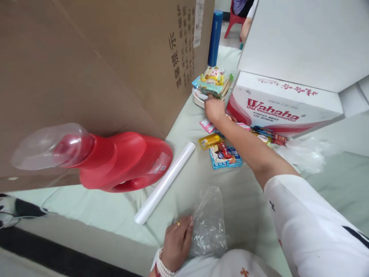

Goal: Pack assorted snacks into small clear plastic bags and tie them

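Holding crinkled bag (211,225) (clear), touching glossy packets (211,80)

Right grip (215,110) at the near edge of the tray (198,101), packets (212,81) on it; cylinder (215,38) behind. Right of this grip, the box (276,102); left, the carton (127,65); nearer, loose packets (226,156). Left grip (179,240): bag (210,227) alongside, right; roll (165,184) ahead, left; jug (129,159) beyond, between roll and carton.

It looked like a room in a home — a pale green cloth (186,175) spread under snack packets (226,156), a red jug (127,161) and a brown carton (115,57), a red chair (235,20) beyond.
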Tool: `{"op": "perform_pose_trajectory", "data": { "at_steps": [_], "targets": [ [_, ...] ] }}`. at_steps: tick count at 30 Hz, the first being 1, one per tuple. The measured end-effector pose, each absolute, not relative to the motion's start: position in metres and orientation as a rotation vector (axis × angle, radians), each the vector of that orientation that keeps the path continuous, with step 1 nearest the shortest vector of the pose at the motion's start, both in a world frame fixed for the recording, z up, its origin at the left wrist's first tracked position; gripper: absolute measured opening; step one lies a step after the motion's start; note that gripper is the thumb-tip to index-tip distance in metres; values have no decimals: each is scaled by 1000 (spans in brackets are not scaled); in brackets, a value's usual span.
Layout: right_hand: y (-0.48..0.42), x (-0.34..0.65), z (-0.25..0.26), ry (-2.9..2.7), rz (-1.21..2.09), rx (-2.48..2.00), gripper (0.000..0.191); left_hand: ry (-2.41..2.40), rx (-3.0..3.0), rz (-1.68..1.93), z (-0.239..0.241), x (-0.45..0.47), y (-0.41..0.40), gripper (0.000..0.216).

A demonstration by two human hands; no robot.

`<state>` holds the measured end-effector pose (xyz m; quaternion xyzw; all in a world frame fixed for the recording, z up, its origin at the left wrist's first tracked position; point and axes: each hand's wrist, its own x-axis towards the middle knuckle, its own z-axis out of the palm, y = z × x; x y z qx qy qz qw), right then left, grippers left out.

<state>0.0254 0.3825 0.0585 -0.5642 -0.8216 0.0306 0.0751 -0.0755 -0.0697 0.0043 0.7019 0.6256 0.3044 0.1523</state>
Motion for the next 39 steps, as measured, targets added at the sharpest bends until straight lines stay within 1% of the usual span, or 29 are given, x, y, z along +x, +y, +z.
{"op": "perform_pose_trajectory", "data": {
  "at_steps": [5, 8, 10, 13, 16, 17, 19, 21, 24, 26, 27, 29, 31, 32, 34, 37, 39],
  "targets": [
    [293, 35, 88, -2525, 65, -1569, 40, 1779, 1999, 901, 3, -74, -68, 25],
    [231, 59, 111, -2426, 203, -1522, 32, 1795, 1994, 893, 1, -75, -68, 27],
    [195, 84, 118, -2238, 404, -1447, 25, 1805, 1989, 878, 0, -75, -68, 30],
    [167, 132, 111, -1671, 876, -1260, 21, 1819, 1963, 842, -1, -75, -67, 33],
    [167, 178, 92, -940, 1339, -1077, 24, 1847, 1913, 811, -1, -75, -66, 36],
    [171, 191, 87, -741, 1434, -1044, 27, 1862, 1888, 810, -2, -74, -67, 36],
    [178, 213, 80, -493, 1521, -1023, 34, 1891, 1823, 823, -2, -73, -67, 37],
    [180, 234, 83, -419, 1507, -1012, 34, 1906, 1744, 845, -1, -71, -67, 38],
    [161, 273, 103, -581, 1290, -1026, 22, 1943, 1600, 889, 3, -68, -65, 41],
    [129, 307, 119, -810, 938, -1171, 10, 1981, 1514, 923, 8, -68, -62, 43],
    [108, 326, 126, -933, 725, -1281, 10, 1996, 1482, 930, 10, -68, -59, 43],
    [58, 361, 131, -1153, 260, -1549, 20, 2018, 1445, 916, 14, -69, -55, 42],
    [2, 389, 121, -1283, 132, -1690, 14, 2050, 1430, 887, 17, -72, -50, 41],
    [-25, 399, 112, -1416, 95, -1762, 15, 2073, 1426, 872, 17, -74, -48, 40],
    [-72, 409, 91, -1629, 149, -1841, 21, 2126, 1423, 814, 16, -77, -43, 40],
    [-111, 418, 69, -1849, 424, -1847, 30, 2187, 1455, 669, 11, -80, -37, 39],
    [-107, 436, 66, -1840, 545, -1862, 38, 2219, 1509, 594, 7, -81, -34, 37]
  ]
}}
